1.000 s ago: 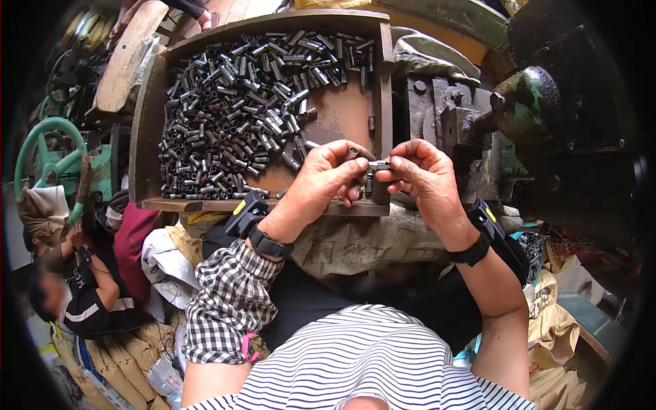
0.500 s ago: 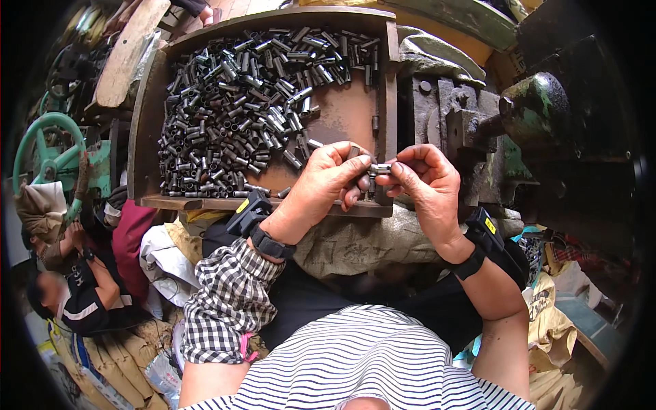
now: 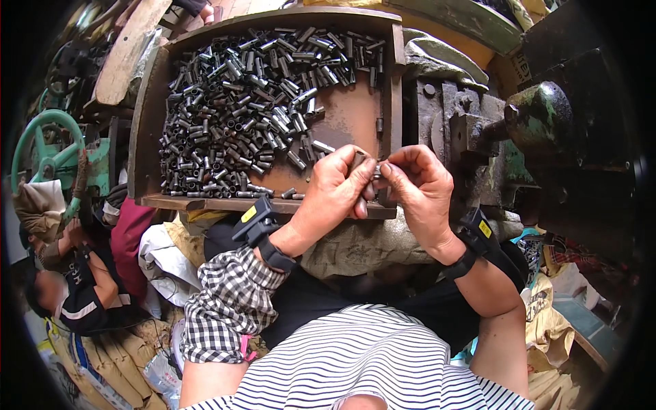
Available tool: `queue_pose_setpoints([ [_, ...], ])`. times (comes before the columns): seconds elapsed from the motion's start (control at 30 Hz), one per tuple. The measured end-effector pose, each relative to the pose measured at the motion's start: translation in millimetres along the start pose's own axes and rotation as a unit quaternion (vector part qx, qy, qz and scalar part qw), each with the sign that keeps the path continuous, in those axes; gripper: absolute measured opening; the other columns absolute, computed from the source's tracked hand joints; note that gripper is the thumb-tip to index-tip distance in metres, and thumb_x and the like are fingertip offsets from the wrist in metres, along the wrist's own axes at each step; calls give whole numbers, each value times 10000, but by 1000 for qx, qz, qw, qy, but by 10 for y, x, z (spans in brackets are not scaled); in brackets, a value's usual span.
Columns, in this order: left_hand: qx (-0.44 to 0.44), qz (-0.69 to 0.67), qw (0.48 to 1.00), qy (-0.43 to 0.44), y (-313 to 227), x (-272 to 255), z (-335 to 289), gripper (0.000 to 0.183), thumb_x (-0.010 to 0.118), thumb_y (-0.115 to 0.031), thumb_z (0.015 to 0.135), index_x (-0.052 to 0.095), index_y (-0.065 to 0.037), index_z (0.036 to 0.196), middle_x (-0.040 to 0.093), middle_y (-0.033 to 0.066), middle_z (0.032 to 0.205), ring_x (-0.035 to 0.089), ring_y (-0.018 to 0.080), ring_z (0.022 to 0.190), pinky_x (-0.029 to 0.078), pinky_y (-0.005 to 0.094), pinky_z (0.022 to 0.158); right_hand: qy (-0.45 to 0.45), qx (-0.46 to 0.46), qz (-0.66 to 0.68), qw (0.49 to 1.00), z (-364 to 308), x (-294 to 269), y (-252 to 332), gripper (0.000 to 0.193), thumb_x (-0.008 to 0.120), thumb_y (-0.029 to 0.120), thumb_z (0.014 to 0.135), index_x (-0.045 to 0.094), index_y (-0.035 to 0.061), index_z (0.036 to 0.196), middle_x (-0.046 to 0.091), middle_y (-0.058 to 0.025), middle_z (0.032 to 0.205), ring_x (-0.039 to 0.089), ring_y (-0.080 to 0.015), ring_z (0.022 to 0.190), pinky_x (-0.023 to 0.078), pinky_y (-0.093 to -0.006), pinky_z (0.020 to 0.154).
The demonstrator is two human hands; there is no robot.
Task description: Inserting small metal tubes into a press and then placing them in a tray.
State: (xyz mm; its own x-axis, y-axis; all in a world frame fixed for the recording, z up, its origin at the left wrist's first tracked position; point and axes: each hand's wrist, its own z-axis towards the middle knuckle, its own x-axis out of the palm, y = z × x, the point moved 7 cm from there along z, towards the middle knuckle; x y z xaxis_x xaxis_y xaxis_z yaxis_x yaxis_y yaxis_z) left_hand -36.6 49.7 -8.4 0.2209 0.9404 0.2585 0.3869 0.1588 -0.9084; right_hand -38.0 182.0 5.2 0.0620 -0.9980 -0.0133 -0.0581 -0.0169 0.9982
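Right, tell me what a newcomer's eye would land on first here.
Most likely the big heap of short metal tubes, filling much of the brown tray at top centre. Next come the left hand and right hand, holding a small metal piece at the tray's near right corner. The green handwheel stands out at far left.

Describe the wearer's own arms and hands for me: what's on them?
The left hand and right hand wear no gloves. Each side has a black wrist strap and a boxy black device with a yellow label. On the left is a black-and-white checked sleeve with a pink bit; the right forearm is uncovered.
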Motion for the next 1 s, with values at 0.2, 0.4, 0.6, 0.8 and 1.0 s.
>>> queue_pose_setpoints([
  [0.2,-21,-46,998,28,-45,-41,29,196,538,-239,935,523,-43,936,590,22,659,523,50,436,375,153,364,88,129,170,973,106,23,-76,133,653,77,840,553,9,897,629,-42,730,634,-83,614,437,-157,448],
  [0.4,-44,-59,993,88,-31,-14,43,160,594,-165,898,547,-26,962,597,30,693,548,69,465,424,167,409,147,185,280,931,53,9,-154,126,664,62,825,559,21,880,633,-58,752,632,-112,585,533,-224,526],
  [0.6,-31,-56,996,70,4,-4,19,162,587,-134,896,561,12,963,622,68,761,585,105,537,481,194,468,107,110,227,962,-2,-10,-124,119,630,68,848,530,9,873,624,-47,734,642,-105,602,489,-198,468],
  [0.8,-16,-97,995,-3,14,-185,-207,165,613,-124,876,575,-8,987,635,106,797,598,135,562,488,209,484,99,-30,-20,994,-619,-441,687,271,630,48,839,486,-45,1049,606,-86,811,602,-97,674,498,-242,579],
  [1.0,3,-72,989,-126,26,-535,-745,154,617,-111,868,593,-23,993,635,82,788,600,128,593,484,203,483,-266,-360,-208,870,-1999,-1925,2006,257,602,129,830,549,-21,1032,638,-155,895,613,-204,782,498,-307,707],
])
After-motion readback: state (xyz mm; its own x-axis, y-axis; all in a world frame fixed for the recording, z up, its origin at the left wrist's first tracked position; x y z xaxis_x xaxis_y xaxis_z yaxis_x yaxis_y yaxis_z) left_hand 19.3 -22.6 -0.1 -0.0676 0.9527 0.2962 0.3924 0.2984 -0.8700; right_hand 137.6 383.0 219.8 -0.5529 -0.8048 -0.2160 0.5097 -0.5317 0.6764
